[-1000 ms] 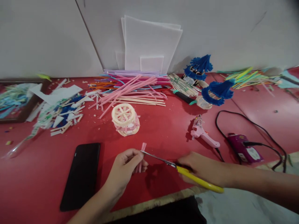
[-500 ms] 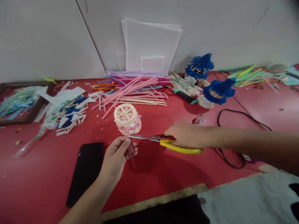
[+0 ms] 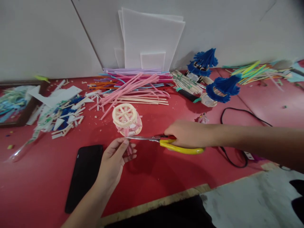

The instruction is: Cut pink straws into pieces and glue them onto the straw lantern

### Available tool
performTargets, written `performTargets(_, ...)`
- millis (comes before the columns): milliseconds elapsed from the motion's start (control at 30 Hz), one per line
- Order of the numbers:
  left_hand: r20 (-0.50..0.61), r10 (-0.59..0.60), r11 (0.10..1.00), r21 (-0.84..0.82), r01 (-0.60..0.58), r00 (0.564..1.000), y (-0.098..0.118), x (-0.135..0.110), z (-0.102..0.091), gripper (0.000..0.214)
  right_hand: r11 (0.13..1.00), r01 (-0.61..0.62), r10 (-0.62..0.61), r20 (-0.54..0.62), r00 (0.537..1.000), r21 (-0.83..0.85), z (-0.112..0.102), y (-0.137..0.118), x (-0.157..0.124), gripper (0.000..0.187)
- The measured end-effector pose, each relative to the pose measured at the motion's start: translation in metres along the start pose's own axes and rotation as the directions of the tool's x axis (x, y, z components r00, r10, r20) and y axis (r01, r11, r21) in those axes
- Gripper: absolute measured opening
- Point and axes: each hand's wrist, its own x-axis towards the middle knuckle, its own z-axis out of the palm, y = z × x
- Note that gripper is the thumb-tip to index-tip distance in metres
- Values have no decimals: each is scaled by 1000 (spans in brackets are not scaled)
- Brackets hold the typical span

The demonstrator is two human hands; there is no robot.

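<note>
My left hand pinches short pink straw pieces between thumb and fingers, just in front of a small cream wheel-shaped straw model. My right hand grips yellow-handled scissors. Their blades point left and reach the pink pieces at my left fingertips. Both hands hover low over the red table.
A black phone lies left of my left hand. Behind the model sit a pile of coloured straws, white foam sheets, paper scraps, blue tassel pieces and a black cable. The table's front edge runs near my body.
Both hands moved away from me toward the wheel model. My right hand with the scissors shifted left and now covers the pink glue gun. The pink pieces look shorter.
</note>
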Motion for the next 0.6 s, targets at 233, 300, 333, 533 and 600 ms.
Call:
performTargets(233, 17, 1, 999, 35, -2, 1000, 2, 1, 1, 27, 999, 42, -43, -13, 999, -13, -3, 4, 2, 32)
performTargets(300, 19, 4, 999, 38, -5, 1000, 2, 1, 0, 26, 999, 41, -41, -6, 999, -26, -4, 5, 2, 33)
performTargets(333, 18, 5, 999, 39, -6, 1000, 2, 1, 0, 26, 999, 41, -41, -5, 999, -30, -5, 5, 3, 33)
performTargets(533, 17, 10, 998, 54, -11, 1000, 1, 0, 0, 22, 999, 32, -33, -26, 999, -36, -5, 4, 3, 35)
performTargets(600, 16, 8, 998, 67, -9, 1000, 1, -2, 1, 22, 1000, 9, -9, -14, 1000, -5, -1, 3, 1, 33)
